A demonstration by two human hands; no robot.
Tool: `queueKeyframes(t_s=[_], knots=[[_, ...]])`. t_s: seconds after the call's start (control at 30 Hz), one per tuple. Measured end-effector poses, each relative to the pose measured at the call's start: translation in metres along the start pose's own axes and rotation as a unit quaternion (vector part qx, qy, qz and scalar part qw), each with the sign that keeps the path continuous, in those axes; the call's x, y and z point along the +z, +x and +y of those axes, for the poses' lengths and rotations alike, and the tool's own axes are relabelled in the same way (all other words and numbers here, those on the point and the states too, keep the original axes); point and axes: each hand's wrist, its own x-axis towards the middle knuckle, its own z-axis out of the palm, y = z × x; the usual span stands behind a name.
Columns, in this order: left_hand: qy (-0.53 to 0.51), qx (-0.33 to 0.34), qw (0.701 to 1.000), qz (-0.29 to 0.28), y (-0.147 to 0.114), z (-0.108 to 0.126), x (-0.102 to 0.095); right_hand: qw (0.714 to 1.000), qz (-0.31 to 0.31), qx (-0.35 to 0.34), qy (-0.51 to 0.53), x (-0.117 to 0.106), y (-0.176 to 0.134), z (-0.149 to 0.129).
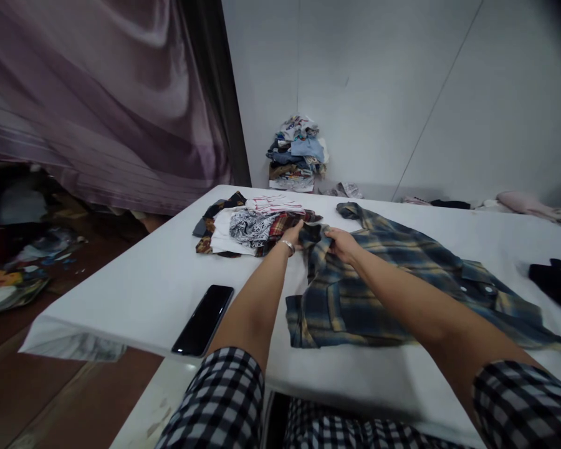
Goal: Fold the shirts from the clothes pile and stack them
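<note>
While the left hand [293, 237] pinches one side of the plaid shirt's edge, the right hand [345, 246] grips the other side just beside it, and a dark opening shows in the cloth between them. The shirt [383, 305] lies on the white table [135, 287], spread from the hands toward the right, its blue, black and yellowish checks partly hidden under the right forearm. A bracelet [288, 247] circles the left wrist, and both arms wear black-and-white checked sleeves [215, 399]. Just beyond the left hand rests a pile of clothes [252, 231], with white, red plaid and patterned pieces. A phone [204, 320] lies nearer the person, left of the left forearm, its screen dark. At the table's right side sits a black cloth [556, 287]. Past the far edge, a taller heap of clothes [299, 153] stands against the pale wall [378, 93]. A purplish curtain [135, 106] hangs at the left, above the brown floor [93, 393].
</note>
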Motion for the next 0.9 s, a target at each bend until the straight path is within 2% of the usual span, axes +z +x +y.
queueKeyframes(t_s=[0.1,0.2,0.43,0.53,0.6,0.67,0.77,0.83,0.9], knots=[[-0.019,-0.086,0.993,-0.084,-0.014,-0.016,-0.003,1.000,0.005,0.000,0.005,-0.005,0.001,-0.003],[-0.008,-0.067,0.992,-0.109,-0.024,-0.028,-0.005,1.000,0.021,-0.001,0.011,-0.008,0.002,-0.004],[0.036,-0.022,0.998,-0.035,-0.027,-0.040,0.000,1.000,0.011,0.001,0.014,-0.003,0.002,-0.002],[0.023,0.000,1.000,-0.001,-0.022,-0.032,0.003,0.998,-0.044,0.044,-0.027,-0.004,0.002,-0.002],[0.008,0.023,1.000,0.010,-0.018,-0.024,0.005,0.993,-0.072,0.047,-0.080,-0.006,0.005,-0.001],[0.000,0.041,0.999,0.014,-0.014,-0.016,0.009,0.989,-0.053,0.000,-0.139,-0.008,0.013,-0.002],[0.002,0.063,0.998,0.008,-0.010,-0.008,0.016,0.967,-0.004,-0.116,-0.228,-0.013,0.030,-0.006],[0.007,0.073,0.997,-0.008,-0.009,-0.005,0.022,0.949,0.004,-0.177,-0.260,-0.014,0.043,-0.011],[0.018,0.083,0.996,-0.031,-0.007,-0.003,0.026,0.942,-0.011,-0.201,-0.269,-0.013,0.054,-0.018]])
